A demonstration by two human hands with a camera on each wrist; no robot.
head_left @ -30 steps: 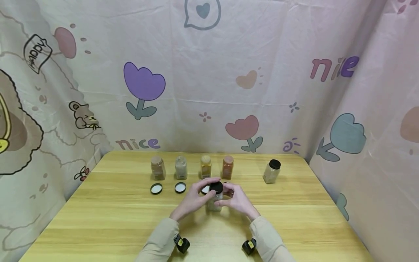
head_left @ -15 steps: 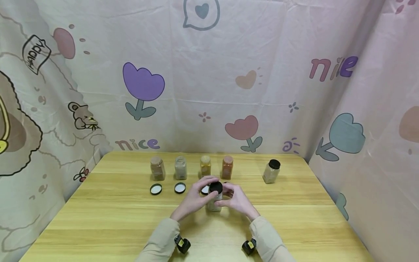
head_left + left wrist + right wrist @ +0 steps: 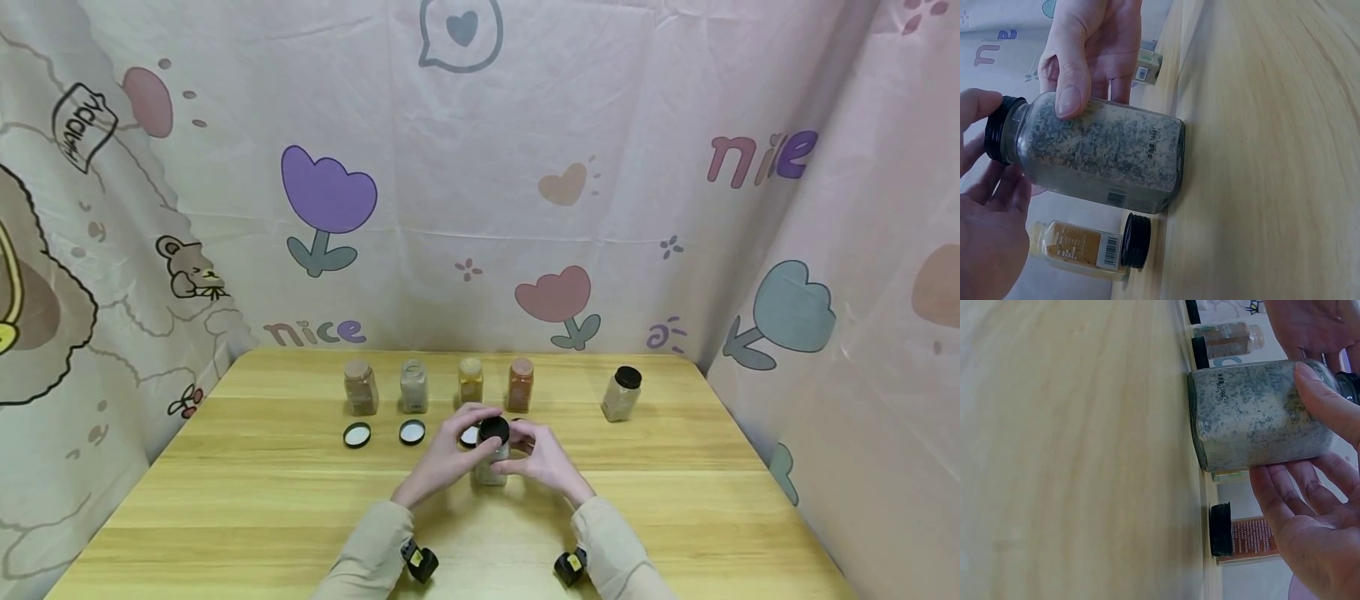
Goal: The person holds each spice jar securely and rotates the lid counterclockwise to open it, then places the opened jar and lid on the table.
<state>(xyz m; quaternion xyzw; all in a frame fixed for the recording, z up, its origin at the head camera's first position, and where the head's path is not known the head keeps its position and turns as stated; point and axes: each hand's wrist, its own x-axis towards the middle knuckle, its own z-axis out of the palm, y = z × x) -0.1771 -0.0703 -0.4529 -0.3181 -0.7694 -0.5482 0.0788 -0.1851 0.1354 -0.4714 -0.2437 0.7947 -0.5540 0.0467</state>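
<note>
A square clear jar of grey-white, dark-speckled granules stands upright on the wooden table. My left hand holds its black screw lid between thumb and fingers. With thumb on one face and fingers against the opposite side, my right hand grips the jar's body. The left wrist view shows the lid seated on the neck and the right thumb pressed to the glass. In the right wrist view the jar's base meets the tabletop, while the lid lies partly outside the frame.
Behind stand lidless jars: brown, pale grey, yellow and orange-red. Black lids lie before them, including one upturned at left and another beside it. A black-capped jar stands at right.
Both hands keep their hold on the jar and its lid in the same place; the head view shifts only slightly.
</note>
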